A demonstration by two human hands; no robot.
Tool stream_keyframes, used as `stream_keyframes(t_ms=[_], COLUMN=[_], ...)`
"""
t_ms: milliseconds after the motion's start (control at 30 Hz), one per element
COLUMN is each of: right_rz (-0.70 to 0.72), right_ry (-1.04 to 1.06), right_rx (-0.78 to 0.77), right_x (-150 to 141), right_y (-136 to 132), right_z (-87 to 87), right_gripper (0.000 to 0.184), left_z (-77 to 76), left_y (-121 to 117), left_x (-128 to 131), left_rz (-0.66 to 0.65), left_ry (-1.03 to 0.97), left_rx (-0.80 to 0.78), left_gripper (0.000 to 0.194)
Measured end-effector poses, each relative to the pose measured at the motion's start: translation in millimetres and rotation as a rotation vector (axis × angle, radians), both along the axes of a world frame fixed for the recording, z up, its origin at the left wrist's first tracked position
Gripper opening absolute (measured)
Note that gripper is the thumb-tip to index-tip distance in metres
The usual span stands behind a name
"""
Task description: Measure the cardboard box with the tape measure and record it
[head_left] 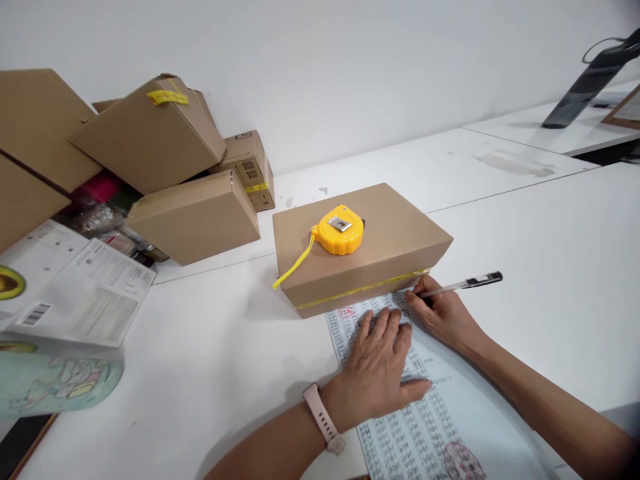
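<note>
My left hand (377, 367) lies flat with fingers stretched out on a printed sheet (430, 413), pinning it to the white table (210, 360). My right hand (443, 310) is closed around a pen (463, 284), whose tip touches the sheet's top edge just below a cardboard box (395, 233). That box is sealed with yellow tape and lies directly beyond both hands. A yellow tape measure (339, 231) rests on its lid, its yellow strap hanging over the front left corner. A pale watch is on my left wrist.
A heap of cardboard boxes (150, 133) leans against the wall at the back left. White printed cartons (75, 287) and a pastel container (55, 377) sit at the left edge. A dark monitor stand (590, 80) rises at the far right.
</note>
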State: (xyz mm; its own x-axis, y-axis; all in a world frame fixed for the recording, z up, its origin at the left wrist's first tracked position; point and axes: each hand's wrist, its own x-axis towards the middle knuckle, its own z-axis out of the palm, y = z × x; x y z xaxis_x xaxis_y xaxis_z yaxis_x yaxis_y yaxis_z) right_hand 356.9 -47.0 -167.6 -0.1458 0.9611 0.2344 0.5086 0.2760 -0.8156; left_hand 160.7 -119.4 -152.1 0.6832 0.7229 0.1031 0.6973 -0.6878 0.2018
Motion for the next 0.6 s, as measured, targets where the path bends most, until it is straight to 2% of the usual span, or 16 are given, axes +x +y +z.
stream_keyframes(t_ms=[600], right_rz=[-0.005], right_ry=[-0.002], right_rx=[-0.036], right_x=[-1.0], right_y=[-1.8], right_z=[1.8], right_gripper=[0.020], left_z=[-2.7], left_y=[-0.1], left_x=[-0.3], left_rz=[-0.003], left_ry=[-0.017], left_rx=[0.022], left_gripper=[0.077])
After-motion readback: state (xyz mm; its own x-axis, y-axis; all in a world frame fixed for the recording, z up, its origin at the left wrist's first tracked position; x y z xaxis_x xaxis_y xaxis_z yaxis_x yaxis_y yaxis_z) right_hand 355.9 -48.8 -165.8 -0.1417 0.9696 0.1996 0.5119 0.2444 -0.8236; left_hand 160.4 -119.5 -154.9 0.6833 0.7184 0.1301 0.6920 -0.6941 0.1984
